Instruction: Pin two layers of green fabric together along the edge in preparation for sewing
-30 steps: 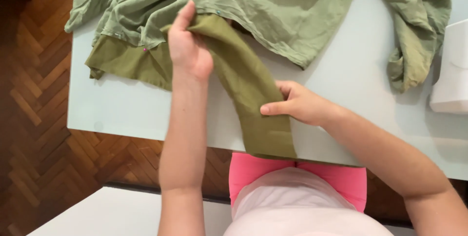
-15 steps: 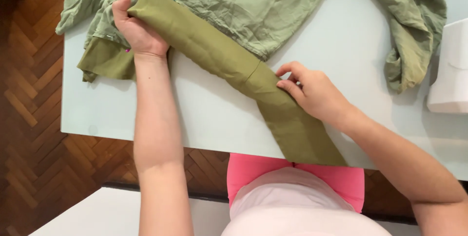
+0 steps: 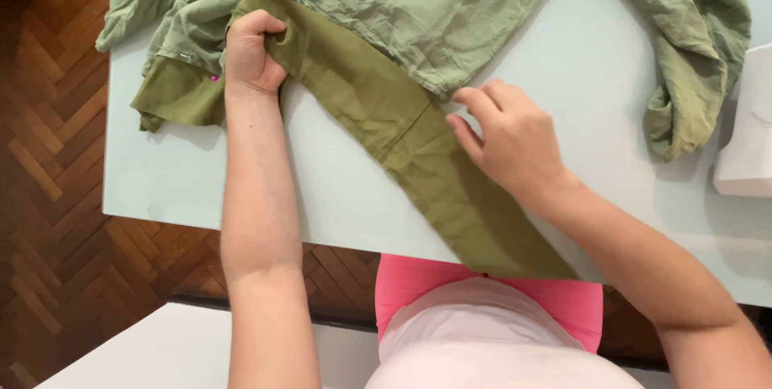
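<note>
My left hand [image 3: 251, 55] is curled shut around the upper end of the long, darker olive-green strip of folded fabric [image 3: 402, 136], near the far left corner of the pale grey-green table [image 3: 338, 196]. The strip runs diagonally from that grip toward the near edge, and its free end hangs over the edge in front of my pink waistband [image 3: 490, 296].

My right hand [image 3: 508, 138] rests on the middle of the strip, fingers loosely spread and pressing flat, just where the strip meets the lower edge of the crumpled, lighter sage-green cloth [image 3: 386, 11]. It is not pinching anything, as far as I can tell; the thumb is hidden beneath the hand.

The lighter cloth covers the far side of the table, with one bunched end lying by the far right edge, close to a white object [image 3: 748, 132] that is cut off by the frame.

Risks, as judged from here:
- The overhanging end could drag the strip off the near edge if my flat hand lifts.
- A small pink pin head [image 3: 215, 78] sits close to my left wrist; it may prick.
- Pulling with the left fist could skew the fold.
</note>
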